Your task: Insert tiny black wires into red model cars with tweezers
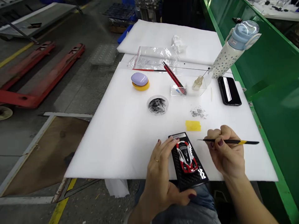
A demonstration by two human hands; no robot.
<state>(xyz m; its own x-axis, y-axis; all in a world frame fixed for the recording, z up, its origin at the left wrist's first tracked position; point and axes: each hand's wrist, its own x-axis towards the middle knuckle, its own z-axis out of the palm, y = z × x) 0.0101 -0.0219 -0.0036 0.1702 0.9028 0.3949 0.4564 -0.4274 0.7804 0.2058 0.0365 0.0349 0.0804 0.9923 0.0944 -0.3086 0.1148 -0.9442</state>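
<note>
My left hand grips a black display base, fingertips along its far left edge and thumb at the near edge. A red, white and black model car sits on this base, tilted over the table's front edge. Pinched in my right hand is a slim black-and-yellow tool with a fine metal tip. That tip points left, apart from the base; anything on it is too small to make out. Beyond the base lie a yellow tape piece and scattered short black slivers.
A round clear dish contains black slivers. Behind are a purple-and-yellow case, a clear tray with a red pen-like tool and small glass bottle, and a plastic bag. A phone and drinking bottle stand right.
</note>
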